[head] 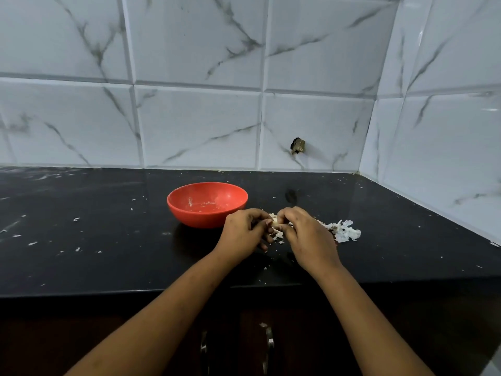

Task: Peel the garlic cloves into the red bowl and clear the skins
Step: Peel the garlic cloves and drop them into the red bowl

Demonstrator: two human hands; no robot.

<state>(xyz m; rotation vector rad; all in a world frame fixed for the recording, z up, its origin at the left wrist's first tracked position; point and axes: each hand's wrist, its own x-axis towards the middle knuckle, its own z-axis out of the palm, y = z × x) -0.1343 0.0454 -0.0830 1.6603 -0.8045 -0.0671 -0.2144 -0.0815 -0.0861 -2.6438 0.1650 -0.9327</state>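
A red bowl [207,203] stands on the black counter [95,253], with a few pale bits on its bottom. Just right of the bowl, my left hand [244,232] and my right hand [306,234] meet over the counter. Both pinch one pale garlic clove [275,223] between their fingertips. A heap of white garlic skins [344,230] lies on the counter behind and to the right of my right hand. More skin flakes [278,236] lie under the clove.
Small skin scraps are scattered over the counter to the left [32,243] and the front. White marble-look tiled walls [189,118] close off the back and the right side. Cabinet handles [268,346] show below the counter's front edge.
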